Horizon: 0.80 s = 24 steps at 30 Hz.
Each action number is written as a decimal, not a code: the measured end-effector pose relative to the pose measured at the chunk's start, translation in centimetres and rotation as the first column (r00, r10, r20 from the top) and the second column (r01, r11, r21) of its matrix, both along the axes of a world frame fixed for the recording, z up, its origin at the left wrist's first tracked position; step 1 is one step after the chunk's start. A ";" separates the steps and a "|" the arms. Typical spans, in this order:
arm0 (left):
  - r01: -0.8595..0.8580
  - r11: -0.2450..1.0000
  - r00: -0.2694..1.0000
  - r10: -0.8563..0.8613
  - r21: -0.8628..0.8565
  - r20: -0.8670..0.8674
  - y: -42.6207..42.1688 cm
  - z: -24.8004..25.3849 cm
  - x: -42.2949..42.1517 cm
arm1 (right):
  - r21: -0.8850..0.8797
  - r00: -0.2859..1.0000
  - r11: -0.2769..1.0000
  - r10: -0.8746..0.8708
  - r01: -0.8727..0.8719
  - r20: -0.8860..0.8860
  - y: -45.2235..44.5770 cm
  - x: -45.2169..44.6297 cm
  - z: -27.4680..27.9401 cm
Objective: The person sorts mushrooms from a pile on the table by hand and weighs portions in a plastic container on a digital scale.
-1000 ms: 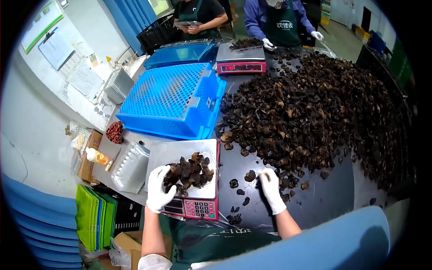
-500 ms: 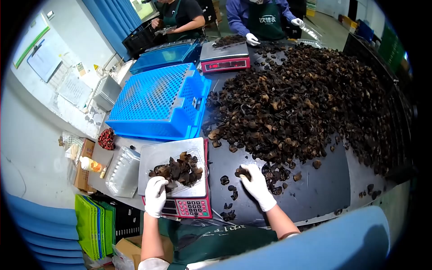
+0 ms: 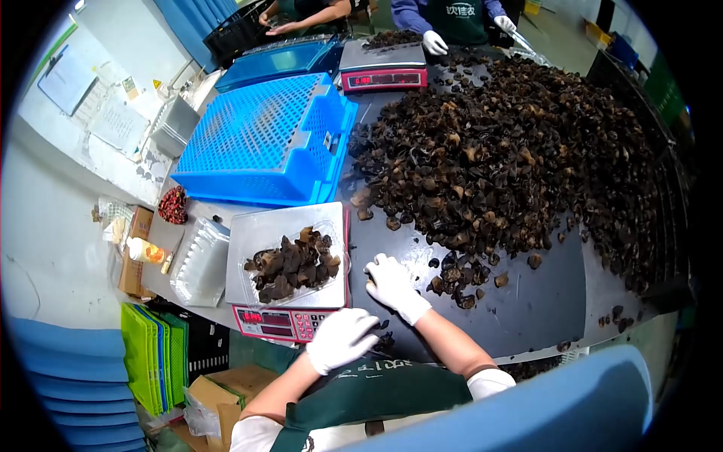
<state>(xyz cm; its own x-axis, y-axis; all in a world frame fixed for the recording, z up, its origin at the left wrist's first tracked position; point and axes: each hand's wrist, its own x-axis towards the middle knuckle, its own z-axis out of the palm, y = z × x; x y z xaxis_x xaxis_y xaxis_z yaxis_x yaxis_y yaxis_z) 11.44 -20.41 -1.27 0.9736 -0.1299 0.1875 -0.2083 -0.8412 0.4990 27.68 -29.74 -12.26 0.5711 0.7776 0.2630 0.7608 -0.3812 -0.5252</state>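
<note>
Right hand (image 3: 395,289) curled, left hand (image 3: 343,340) loosely bent, I can't tell what they hold; keep both off the scale (image 3: 242,235) for true readings.

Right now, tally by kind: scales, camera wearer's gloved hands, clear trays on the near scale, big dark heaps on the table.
Scales: 2 (near scale, far scale)
Wearer's gloved hands: 2 (left hand, right hand)
Trays on the near scale: 1 (clear tray)
Big heaps: 1 (dark heap)
Total: 6
</note>
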 end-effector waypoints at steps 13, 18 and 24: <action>0.009 0.992 0.941 0.035 0.127 -0.336 -4.3 -9.1 -1.0 | 0.049 0.875 0.997 0.069 -0.052 -0.479 -5.1 2.9 2.5; 0.016 0.995 0.971 0.007 0.094 -0.237 -4.5 -10.3 -1.1 | -0.268 0.983 0.957 0.068 -0.113 -0.169 -4.9 0.9 2.1; 0.053 0.987 0.992 -0.069 -0.149 -0.102 -4.1 -6.8 -0.6 | -0.090 0.965 0.996 0.004 -0.029 -0.263 -3.2 2.2 1.4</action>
<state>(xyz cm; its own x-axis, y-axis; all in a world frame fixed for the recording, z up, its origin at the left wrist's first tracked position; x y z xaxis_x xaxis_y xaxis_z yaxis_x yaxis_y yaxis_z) 10.85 -24.53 -8.05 0.9802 -0.1686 0.1042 -0.1960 -0.7454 0.6372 29.88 -32.92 -10.90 0.5971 0.8015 0.0323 0.6077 -0.4257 -0.6704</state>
